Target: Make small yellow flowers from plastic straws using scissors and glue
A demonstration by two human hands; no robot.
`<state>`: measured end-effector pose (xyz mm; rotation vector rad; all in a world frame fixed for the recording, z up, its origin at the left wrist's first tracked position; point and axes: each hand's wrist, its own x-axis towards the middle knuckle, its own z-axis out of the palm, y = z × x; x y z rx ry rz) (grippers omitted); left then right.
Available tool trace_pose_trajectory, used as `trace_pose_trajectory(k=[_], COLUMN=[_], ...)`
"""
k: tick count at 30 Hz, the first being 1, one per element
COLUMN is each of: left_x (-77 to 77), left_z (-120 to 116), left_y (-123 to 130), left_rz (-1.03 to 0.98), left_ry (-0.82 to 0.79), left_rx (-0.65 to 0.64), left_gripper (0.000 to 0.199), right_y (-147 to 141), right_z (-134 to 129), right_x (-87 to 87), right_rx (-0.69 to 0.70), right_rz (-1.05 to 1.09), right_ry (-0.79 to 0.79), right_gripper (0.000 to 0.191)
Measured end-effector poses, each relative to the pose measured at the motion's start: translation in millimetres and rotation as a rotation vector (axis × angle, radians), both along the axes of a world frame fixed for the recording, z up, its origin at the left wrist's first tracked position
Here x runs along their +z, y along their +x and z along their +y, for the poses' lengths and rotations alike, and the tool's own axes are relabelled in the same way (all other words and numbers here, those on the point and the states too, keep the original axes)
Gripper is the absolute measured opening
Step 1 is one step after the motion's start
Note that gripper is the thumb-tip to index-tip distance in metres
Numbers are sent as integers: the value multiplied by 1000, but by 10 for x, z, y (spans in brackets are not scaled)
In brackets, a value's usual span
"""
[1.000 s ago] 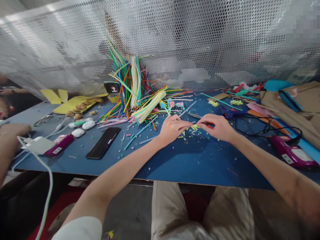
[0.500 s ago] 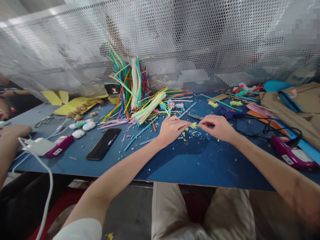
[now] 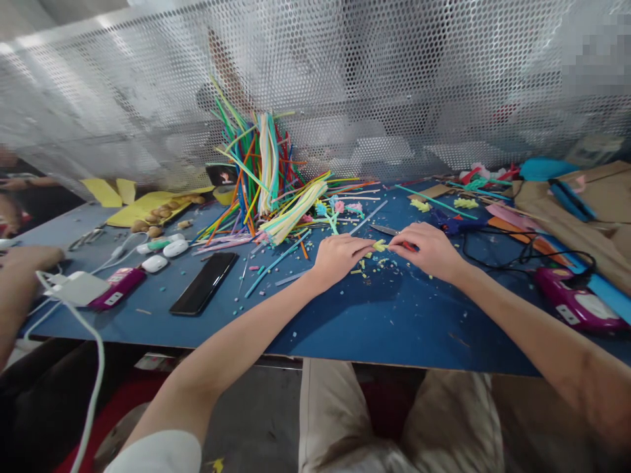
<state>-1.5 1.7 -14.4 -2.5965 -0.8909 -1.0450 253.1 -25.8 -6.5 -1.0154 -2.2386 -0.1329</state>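
Left hand and right hand, fingertips narrowed, pinch a yellow piece, seemingly unfinished; similar yellow clusters, apparently already shaped, lie beyond on the blue table.

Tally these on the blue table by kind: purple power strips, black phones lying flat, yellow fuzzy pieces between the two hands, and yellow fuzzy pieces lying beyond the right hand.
Purple power strips: 2
Black phone lying flat: 1
Yellow fuzzy piece between the hands: 1
Yellow fuzzy pieces beyond the right hand: 2
Total: 6
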Motion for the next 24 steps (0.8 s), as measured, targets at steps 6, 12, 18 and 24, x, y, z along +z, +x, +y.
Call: trace_pose_trajectory(k=[6,12,18,24], left_x=[-7,0,50,65], left_z=[14,24,-19,-49], left_y=[-15,-29,-18,-8], left_rz=[-12,-12,-15,1], left_ry=[-3,-1,-16,8], left_rx=[-61,-90,-94,-88], left_gripper=[24,23,23,24], right_y=[-8,-25,-88,-140], right_z=[-2,-28,-114,-117], right_x=[-8,16,50,17], right_rx=[-15,-6,18,8], right_rz=[10,61,68,22], right_ry=[-15,-40,55,113], right_gripper=[21,19,15,15])
